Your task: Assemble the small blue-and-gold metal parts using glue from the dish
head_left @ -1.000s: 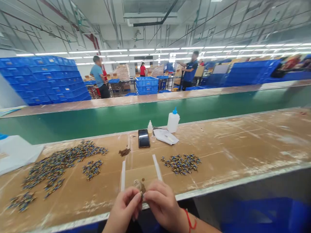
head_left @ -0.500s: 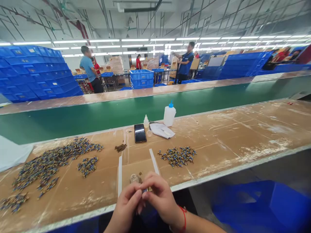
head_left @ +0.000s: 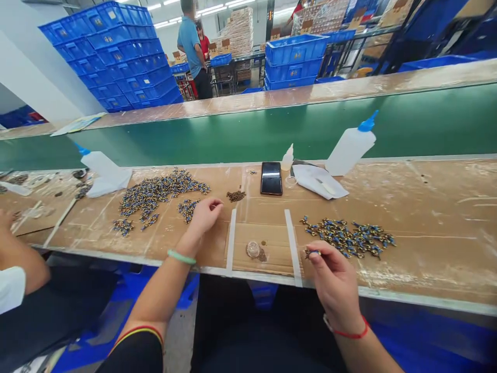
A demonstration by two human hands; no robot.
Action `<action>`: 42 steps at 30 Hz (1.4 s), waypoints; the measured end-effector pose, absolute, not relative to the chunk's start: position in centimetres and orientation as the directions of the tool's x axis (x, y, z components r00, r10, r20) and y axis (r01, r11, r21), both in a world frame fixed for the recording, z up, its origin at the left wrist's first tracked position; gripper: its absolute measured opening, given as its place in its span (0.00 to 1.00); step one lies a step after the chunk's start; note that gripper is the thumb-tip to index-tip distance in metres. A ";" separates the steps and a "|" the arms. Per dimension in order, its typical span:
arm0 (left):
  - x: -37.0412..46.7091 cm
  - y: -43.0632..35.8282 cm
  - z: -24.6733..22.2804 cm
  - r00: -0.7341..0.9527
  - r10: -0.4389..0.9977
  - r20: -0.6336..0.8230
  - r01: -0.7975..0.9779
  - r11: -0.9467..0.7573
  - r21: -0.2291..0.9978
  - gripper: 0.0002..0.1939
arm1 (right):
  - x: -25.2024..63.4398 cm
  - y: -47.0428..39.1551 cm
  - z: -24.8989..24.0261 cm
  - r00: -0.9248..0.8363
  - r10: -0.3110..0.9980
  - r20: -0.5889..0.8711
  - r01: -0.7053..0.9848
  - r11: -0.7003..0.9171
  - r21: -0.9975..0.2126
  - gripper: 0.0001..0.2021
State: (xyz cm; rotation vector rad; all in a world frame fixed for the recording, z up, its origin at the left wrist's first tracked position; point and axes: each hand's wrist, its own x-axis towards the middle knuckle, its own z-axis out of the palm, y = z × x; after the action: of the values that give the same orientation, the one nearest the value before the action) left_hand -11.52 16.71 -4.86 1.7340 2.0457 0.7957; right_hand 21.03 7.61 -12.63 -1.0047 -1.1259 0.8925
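My right hand (head_left: 337, 280) pinches a small blue-and-gold metal part (head_left: 312, 253) between thumb and fingertips, at the near left edge of the right-hand heap of like parts (head_left: 349, 237). My left hand (head_left: 205, 215) is over the table beside a small heap of the same parts (head_left: 188, 209). Its thumb and forefinger are drawn together; whatever they hold, if anything, cannot be made out. A bigger heap (head_left: 155, 191) lies farther left. A little pile of tiny brown pieces (head_left: 236, 196) sits just beyond my left fingers. Between my hands is a small clear round dish (head_left: 253, 249).
White tape strips (head_left: 231, 241) flank the dish. Farther back are a phone (head_left: 271, 178), a small dropper bottle (head_left: 288, 157), a white sheet (head_left: 320, 181) and a blue-capped bottle (head_left: 351, 150). A co-worker's arm (head_left: 23, 259) reaches in at left. A green belt (head_left: 217, 137) runs behind.
My hands, earlier together at the table's near edge, have moved apart: the left toward the left heaps, the right toward the right heap with the part. The view has turned left and down.
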 end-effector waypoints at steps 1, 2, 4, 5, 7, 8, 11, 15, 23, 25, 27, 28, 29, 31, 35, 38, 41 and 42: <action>-12.1 17.8 -5.0 -0.209 0.973 0.092 0.802 0.117 0.585 0.10 | 21.1 7.7 -12.7 0.229 0.936 0.268 -0.059 0.288 -0.956 0.12; -12.5 18.8 -5.2 -0.215 0.973 0.089 0.822 0.131 0.554 0.10 | 21.1 7.8 -12.7 0.248 0.936 0.249 -0.052 0.270 -0.961 0.14; -12.6 20.0 -5.4 -0.204 0.976 0.078 0.861 0.141 0.488 0.11 | 20.8 7.8 -12.7 0.272 0.937 0.218 -0.041 0.238 -0.970 0.16; -12.5 20.4 -5.4 -0.190 0.979 0.073 0.880 0.137 0.456 0.11 | 20.7 7.8 -12.6 0.279 0.937 0.211 -0.036 0.229 -0.973 0.17; -12.1 20.6 -5.2 -0.158 0.986 0.061 0.913 0.122 0.389 0.12 | 20.3 7.7 -12.4 0.280 0.936 0.215 -0.023 0.230 -0.973 0.18; -11.9 20.6 -5.0 -0.144 0.988 0.056 0.928 0.115 0.354 0.13 | 20.1 7.6 -12.3 0.277 0.934 0.224 -0.015 0.238 -0.971 0.18; -11.4 20.2 -4.3 -0.102 0.994 0.042 0.963 0.088 0.254 0.15 | 19.4 7.3 -11.9 0.274 0.924 0.266 0.011 0.274 -0.962 0.18; -11.1 20.1 -3.6 -0.035 0.999 0.029 0.990 0.031 0.140 0.17 | 18.4 7.6 -11.5 0.285 0.892 0.351 0.026 0.359 -0.933 0.19; -11.2 23.0 -3.2 0.089 0.995 -0.032 0.995 -0.091 -0.050 0.17 | 17.7 9.2 -12.0 0.281 0.863 0.420 0.028 0.430 -0.903 0.22; -11.2 23.6 -3.2 0.106 0.993 -0.050 0.991 -0.109 -0.072 0.15 | 17.5 9.4 -12.3 0.279 0.868 0.410 0.025 0.421 -0.907 0.22; -11.1 23.8 -3.2 0.110 0.992 -0.057 0.990 -0.115 -0.078 0.14 | 17.5 9.6 -12.5 0.282 0.865 0.414 0.030 0.424 -0.905 0.22; -11.1 23.7 -3.1 0.109 0.992 -0.056 0.991 -0.114 -0.077 0.13 | 17.5 9.7 -12.6 0.285 0.861 0.421 0.035 0.429 -0.903 0.22; -11.1 23.6 -3.1 0.106 0.993 -0.052 0.991 -0.110 -0.073 0.13 | 17.5 9.8 -12.7 0.288 0.857 0.427 0.040 0.435 -0.899 0.22; -11.3 23.0 -2.7 0.093 0.995 -0.037 0.994 -0.095 -0.062 0.13 | 17.6 10.0 -12.8 0.297 0.847 0.442 0.048 0.448 -0.893 0.22; -12.5 20.7 -1.7 0.055 0.998 0.005 0.998 -0.055 -0.039 0.16 | 17.9 10.2 -13.1 0.343 0.817 0.464 0.065 0.472 -0.879 0.19; -12.8 17.5 -1.4 0.077 0.994 0.073 0.989 -0.085 0.120 0.15 | 17.7 9.9 -12.2 0.392 0.782 0.484 0.080 0.495 -0.865 0.17; -10.7 12.9 -2.3 0.174 0.968 0.178 0.798 -0.245 0.551 0.13 | 16.1 9.4 -9.6 0.387 0.747 0.541 0.079 0.558 -0.826 0.15; -9.4 11.3 -2.7 0.221 0.953 0.205 0.692 -0.302 0.656 0.13 | 15.3 9.2 -8.5 0.379 0.728 0.572 0.065 0.595 -0.801 0.15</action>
State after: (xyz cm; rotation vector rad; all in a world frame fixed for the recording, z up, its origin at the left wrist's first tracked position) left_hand -9.35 11.28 -2.72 2.0745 1.5177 0.8222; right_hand 15.33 9.24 -8.53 -0.8559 -1.1205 0.4968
